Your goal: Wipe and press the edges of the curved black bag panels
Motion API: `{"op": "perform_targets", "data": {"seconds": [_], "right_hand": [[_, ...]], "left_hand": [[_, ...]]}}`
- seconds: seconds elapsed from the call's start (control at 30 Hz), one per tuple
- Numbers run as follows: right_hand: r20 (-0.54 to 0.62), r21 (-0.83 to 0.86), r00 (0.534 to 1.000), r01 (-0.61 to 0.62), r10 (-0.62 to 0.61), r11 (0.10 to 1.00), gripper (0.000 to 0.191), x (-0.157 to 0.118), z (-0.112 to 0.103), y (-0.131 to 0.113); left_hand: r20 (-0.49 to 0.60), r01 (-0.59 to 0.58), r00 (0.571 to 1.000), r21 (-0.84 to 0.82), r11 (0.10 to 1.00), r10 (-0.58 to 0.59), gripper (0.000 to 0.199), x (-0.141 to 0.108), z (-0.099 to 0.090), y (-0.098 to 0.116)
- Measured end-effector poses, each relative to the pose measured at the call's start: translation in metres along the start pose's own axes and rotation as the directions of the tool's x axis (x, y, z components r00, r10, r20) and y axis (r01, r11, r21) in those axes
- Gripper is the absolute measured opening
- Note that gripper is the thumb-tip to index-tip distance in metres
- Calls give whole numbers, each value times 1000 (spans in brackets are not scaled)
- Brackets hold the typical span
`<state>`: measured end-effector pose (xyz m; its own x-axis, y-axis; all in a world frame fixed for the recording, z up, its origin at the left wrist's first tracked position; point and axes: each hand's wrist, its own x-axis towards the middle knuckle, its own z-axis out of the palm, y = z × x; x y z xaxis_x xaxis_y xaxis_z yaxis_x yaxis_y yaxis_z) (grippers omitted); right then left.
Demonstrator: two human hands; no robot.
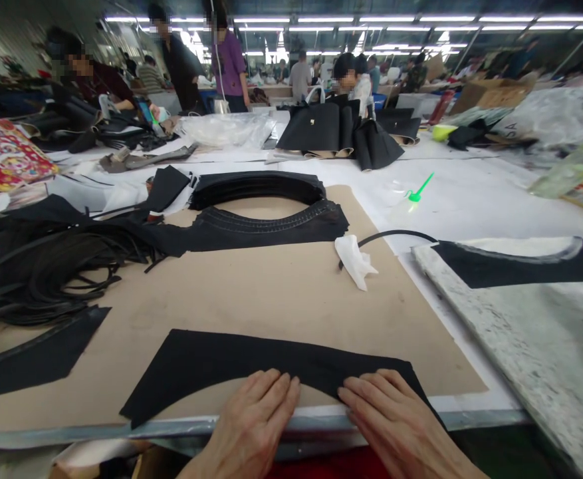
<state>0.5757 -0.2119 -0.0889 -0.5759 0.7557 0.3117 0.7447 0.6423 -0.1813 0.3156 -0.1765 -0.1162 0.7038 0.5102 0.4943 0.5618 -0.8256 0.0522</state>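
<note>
looks across a long workshop under bright white ceiling tubes (261, 28). shows, on a smooth tan sheet (271, 293) at the near edge of a white-topped table (395, 186), a matte black arched panel (271, 352), hollow side nearest, perhaps for easy reach to the curve. lays left hand (254, 419) and right hand (391, 416) on that curved rim, fingers together, seemingly to hold it flat; cannot tell about thumbs, out of sight. beyond, a crumpled white scrap (355, 263) over a thin black strip (395, 233); at left, a tangled heap of black strips (72, 259), likely for handy picking; at right, on a speckled pale slab (530, 332), a pale-edged black panel (495, 271), apparently set apart.
</note>
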Motion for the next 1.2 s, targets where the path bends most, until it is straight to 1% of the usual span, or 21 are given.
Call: {"op": "perform_targets", "data": {"seconds": [0.07,0.17,0.27,0.37,0.43,0.53,0.6,0.7,0.77,0.87,1.0,1.03,1.17,1.2], "right_hand": [[8,-26,1000,27,-27,999,37,1,-2,2],[19,-57,1000,25,-24,998,42,2,-1,3],[49,-33,998,28,-26,999,38,0,0,4],[25,6,999,29,-30,1000,32,-2,0,5],[20,-9,1000,24,-24,1000,33,-2,0,5],[67,-35,998,20,-18,999,37,-1,0,5],[72,9,997,19,-20,1000,35,-2,2,6],[46,66,998,28,-31,997,29,-2,5,8],[46,29,998,36,-38,999,31,-2,6,8],[78,-18,996,40,-39,999,35,-2,6,9],[70,89,996,41,-47,995,26,-2,4,10],[62,93,997,45,-50,995,25,0,4,9],[45,-19,997,59,-59,998,30,5,6,6],[42,-23,997,60,-59,998,31,5,7,6]], "left_hand": [[-3,7,1000,3,1000,-7,40,2,-1,1],[19,16,1000,-3,1000,-16,42,7,-2,2],[40,12,999,-20,1000,-11,42,9,-3,3],[47,16,999,-23,1000,-15,42,9,-4,3],[52,22,998,-19,1000,-21,43,8,-4,3],[67,24,997,-21,999,-23,44,9,-4,4],[71,23,997,-26,999,-21,45,9,-4,4],[83,23,996,-33,999,-20,46,9,-4,4],[90,25,996,-34,999,-22,45,9,-3,4],[90,22,996,-33,999,-19,43,7,-1,4],[122,11,992,-28,1000,-8,41,6,0,4],[129,6,992,-23,1000,-3,41,6,0,5],[144,3,990,9,1000,-4,41,7,-1,6],[143,2,990,11,1000,-4,41,8,-1,6]]}}
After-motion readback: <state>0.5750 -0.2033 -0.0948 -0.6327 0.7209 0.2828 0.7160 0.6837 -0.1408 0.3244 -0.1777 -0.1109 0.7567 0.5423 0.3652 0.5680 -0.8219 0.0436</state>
